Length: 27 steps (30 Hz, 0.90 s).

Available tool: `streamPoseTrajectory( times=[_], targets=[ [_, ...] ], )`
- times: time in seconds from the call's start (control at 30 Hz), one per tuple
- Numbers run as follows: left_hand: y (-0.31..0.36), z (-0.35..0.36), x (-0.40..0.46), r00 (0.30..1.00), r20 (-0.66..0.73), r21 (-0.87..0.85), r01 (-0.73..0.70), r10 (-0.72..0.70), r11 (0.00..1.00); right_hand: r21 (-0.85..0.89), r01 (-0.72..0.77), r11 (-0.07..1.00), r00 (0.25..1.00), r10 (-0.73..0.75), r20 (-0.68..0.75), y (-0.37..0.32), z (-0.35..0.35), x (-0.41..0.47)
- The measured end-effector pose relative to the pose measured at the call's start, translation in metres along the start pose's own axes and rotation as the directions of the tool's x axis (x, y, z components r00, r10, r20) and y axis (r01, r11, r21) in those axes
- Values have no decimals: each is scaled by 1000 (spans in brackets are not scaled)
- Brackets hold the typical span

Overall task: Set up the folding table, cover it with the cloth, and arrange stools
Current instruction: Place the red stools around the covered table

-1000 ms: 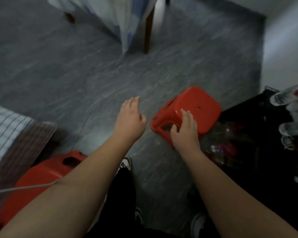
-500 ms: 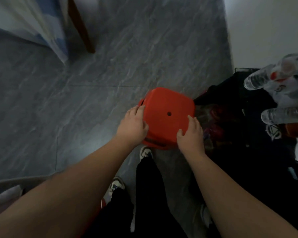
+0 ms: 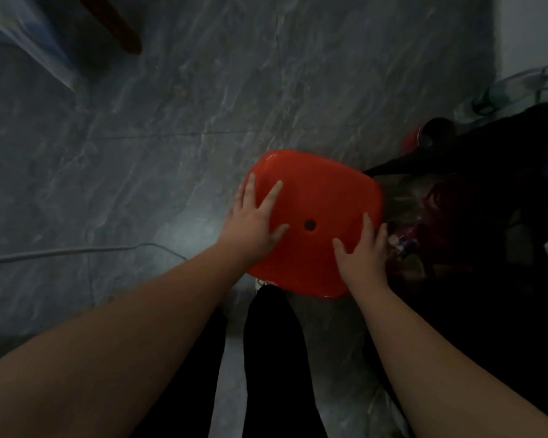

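Red stool [image 3: 317,197] — left hand [image 3: 253,222] flat, fingers spread; right hand [image 3: 361,251] grip clasping edge.

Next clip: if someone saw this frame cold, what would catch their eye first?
The bright red stool, seen from above at centre against the dim grey marbled floor, with a small round hole in its seat. Both bare hands are on it: the left hand lies flat with fingers spread on the seat's left side, and the right hand holds its near right edge. Dark, blurred clutter crowds the right side.
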State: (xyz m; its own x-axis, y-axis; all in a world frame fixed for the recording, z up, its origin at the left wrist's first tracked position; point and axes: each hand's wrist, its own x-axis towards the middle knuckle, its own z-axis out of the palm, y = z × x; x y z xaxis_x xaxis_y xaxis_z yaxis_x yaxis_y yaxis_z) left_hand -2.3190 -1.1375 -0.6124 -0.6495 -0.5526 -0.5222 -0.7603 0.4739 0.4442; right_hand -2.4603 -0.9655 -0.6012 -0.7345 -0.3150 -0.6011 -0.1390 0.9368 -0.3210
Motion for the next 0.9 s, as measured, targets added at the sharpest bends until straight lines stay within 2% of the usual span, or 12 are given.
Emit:
streamPoseTrajectory(
  times=[0.1, 0.17, 0.23, 0.3, 0.5, 0.7, 0.9],
  targets=[
    [-6, 18, 12, 997, 68, -5, 34, -33, 999, 50, -14, 999, 1000, 14, 6, 8, 15, 6],
    [-7, 28, 15, 999, 40, 14, 31, -32, 999, 58, -29, 998, 999, 31, -22, 11, 22, 7],
    [-9, 31, 15, 998, 13, -58, 65, -64, 996, 82, -53, 995, 998, 56, -33, 9, 24, 6],
    [-14, 31, 14, 996, 28, -108, 85, -83, 990, 110, -71, 991, 997, 74, -29, 6, 25, 7],
    [-17, 21, 21, 996, 33, -106, 90, -87, 990, 126, -47, 991, 999, 50, -17, -2, 20, 4],
    [-60, -24, 12, 987, -57, -164, 139, -150, 977, 88, 71, 994, 997, -69, -20, -60, 26, -10],
    [-152, -104, -29, 924, -168, -358, 268, -344, 894, 51, 325, 944, 943, -328, 52, -180, 48, -35]
  ],
)
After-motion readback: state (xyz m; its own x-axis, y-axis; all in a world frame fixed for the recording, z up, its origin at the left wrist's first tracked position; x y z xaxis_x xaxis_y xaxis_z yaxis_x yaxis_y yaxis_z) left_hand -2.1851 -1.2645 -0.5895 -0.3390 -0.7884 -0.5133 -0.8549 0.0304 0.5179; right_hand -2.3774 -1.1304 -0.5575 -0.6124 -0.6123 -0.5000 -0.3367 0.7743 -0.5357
